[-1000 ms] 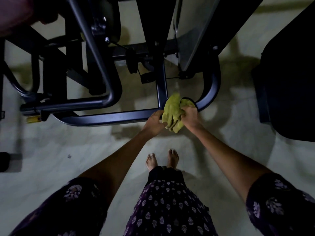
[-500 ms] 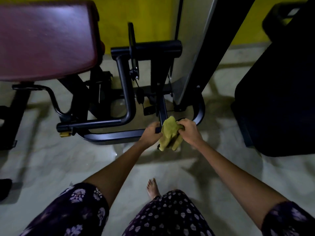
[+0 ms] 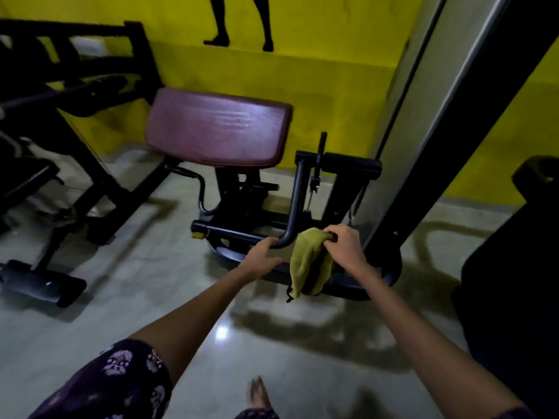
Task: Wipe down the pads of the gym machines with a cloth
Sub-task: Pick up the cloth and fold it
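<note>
A yellow-green cloth [image 3: 308,261] hangs down from my right hand [image 3: 344,246], which grips its top edge. My left hand [image 3: 261,260] is just left of the cloth with curled, parted fingers and nothing in it. Both hands hover in front of the black tube frame [image 3: 293,207] of a gym machine. The machine's maroon pad [image 3: 217,130] sits tilted above and behind the hands, well apart from the cloth.
A black bench machine [image 3: 60,164] with a foot bar [image 3: 42,281] stands at left. A tall slanted black post [image 3: 472,95] rises at right. A dark bulky shape [image 3: 514,267] fills the right edge. Yellow wall behind, glossy pale floor [image 3: 151,297] below.
The view has lifted from the floor frame up to the maroon pad and wall. My left hand let go of the cloth, which now hangs from the right hand alone.
</note>
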